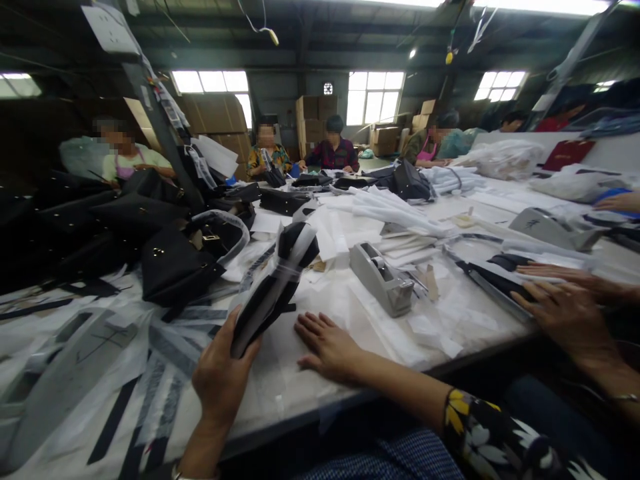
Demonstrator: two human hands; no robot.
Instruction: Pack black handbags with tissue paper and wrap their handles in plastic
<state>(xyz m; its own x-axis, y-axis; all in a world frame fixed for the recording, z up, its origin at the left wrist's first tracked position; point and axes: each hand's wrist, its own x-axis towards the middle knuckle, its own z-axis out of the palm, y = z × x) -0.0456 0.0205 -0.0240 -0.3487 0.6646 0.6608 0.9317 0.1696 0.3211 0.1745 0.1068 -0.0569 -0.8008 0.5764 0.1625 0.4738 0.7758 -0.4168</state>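
The left hand (pixel 227 363), lower left of centre, closes around a black strap bundle (pixel 275 283) wrapped in pale film, which stands tilted at the frame's centre. The right hand (pixel 327 347), lower centre, rests palm down, fingers extended and holding nothing, on the desk (pixel 280 383). A grey tape dispenser (pixel 383 280) sits right of centre.

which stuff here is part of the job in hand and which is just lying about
Likely in the job:
black bundle, held in the left hand
dispenser, untouched, near the open right hand

Apparently just lying about:
black bag, left of the bundle
black strip, lower left
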